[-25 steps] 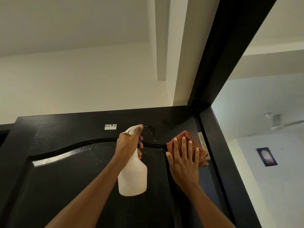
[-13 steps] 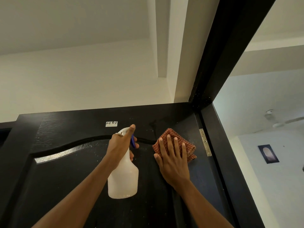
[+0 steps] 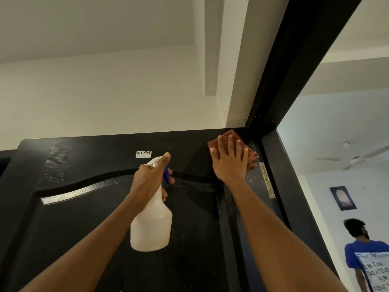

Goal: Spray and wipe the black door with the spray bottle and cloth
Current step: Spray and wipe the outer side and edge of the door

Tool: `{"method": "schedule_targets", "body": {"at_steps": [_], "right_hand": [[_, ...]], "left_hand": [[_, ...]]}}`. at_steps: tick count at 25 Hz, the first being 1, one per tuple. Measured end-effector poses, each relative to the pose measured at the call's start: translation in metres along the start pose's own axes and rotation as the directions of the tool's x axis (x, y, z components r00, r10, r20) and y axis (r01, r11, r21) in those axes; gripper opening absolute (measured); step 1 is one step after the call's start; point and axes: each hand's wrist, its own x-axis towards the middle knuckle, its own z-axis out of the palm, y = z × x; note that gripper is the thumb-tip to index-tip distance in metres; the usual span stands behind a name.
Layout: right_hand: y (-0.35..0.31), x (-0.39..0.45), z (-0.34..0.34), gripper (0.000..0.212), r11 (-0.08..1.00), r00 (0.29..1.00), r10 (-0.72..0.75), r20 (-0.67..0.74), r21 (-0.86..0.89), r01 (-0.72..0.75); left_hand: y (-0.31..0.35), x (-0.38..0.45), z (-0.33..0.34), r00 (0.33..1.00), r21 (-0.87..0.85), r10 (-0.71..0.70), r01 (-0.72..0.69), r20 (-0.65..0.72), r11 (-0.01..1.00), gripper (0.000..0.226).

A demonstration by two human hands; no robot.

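The black door (image 3: 80,228) fills the lower half of the view, seen from below, with a small white label (image 3: 143,154) near its top edge. My left hand (image 3: 150,178) grips the neck of a white spray bottle (image 3: 152,224) with a blue trigger, nozzle toward the door. My right hand (image 3: 229,163) presses an orange checked cloth (image 3: 251,154) flat against the door's top right corner, fingers straight and spread. Small droplets speckle the panel.
The black door frame (image 3: 294,70) runs up and right from the corner. A metal hinge (image 3: 267,180) sits just right of the cloth. Through the doorway, a person in a blue shirt (image 3: 370,260) stands at lower right; a ceiling fan (image 3: 355,158) and wall picture (image 3: 342,198) show beyond.
My right hand slid the cloth left, then up to the door's top right corner. The bottle in my left hand stayed at roughly the same spot.
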Motion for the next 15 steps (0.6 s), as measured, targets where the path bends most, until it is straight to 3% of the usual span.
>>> {"method": "schedule_targets", "body": {"at_steps": [2, 4, 6, 8, 9, 10, 11, 13, 15], "right_hand": [[-0.003, 0.01, -0.002, 0.07, 0.978, 0.977, 0.21, -0.017, 0.011, -0.21], [-0.026, 0.021, -0.003, 0.071, 0.976, 0.975, 0.219, -0.029, 0.01, -0.219], [-0.054, 0.024, 0.001, 0.066, 0.991, 0.994, -0.108, 0.024, -0.073, 0.11], [-0.064, 0.014, 0.005, 0.059, 0.838, 0.845, -0.508, 0.166, -0.133, 0.53], [-0.056, 0.009, 0.003, 0.057, 0.755, 0.761, -0.605, 0.236, -0.133, 0.642], [-0.043, 0.01, 0.001, 0.056, 0.728, 0.733, -0.629, 0.257, -0.133, 0.672], [-0.025, 0.014, -0.002, 0.057, 0.769, 0.778, -0.588, 0.222, -0.146, 0.623], [0.013, 0.029, -0.016, 0.061, 0.932, 0.943, -0.313, 0.114, -0.154, 0.328], [0.034, 0.038, -0.026, 0.065, 0.997, 0.998, -0.002, 0.056, -0.075, 0.006]], "left_hand": [[-0.001, 0.002, -0.004, 1.0, -0.008, 0.008, -0.008, -0.008, 1.0, 0.057], [-0.004, 0.004, -0.009, 1.0, -0.025, 0.007, -0.008, -0.027, 1.0, 0.057], [-0.007, 0.005, -0.013, 0.999, -0.068, 0.002, -0.004, -0.041, 0.998, 0.054], [-0.008, 0.004, -0.012, 0.999, -0.086, -0.001, -0.003, -0.045, 0.996, 0.05], [-0.009, 0.003, -0.007, 0.999, -0.079, -0.001, -0.003, -0.041, 0.997, 0.051], [-0.01, 0.002, -0.002, 0.999, -0.067, 0.005, -0.007, -0.037, 0.998, 0.054], [-0.01, 0.001, 0.002, 0.999, -0.056, 0.013, -0.014, -0.029, 0.998, 0.057], [-0.007, -0.002, 0.009, 1.0, -0.058, 0.017, -0.018, -0.019, 0.998, 0.058], [-0.002, -0.001, 0.009, 1.0, -0.059, 0.026, -0.027, -0.013, 0.998, 0.057]]}}
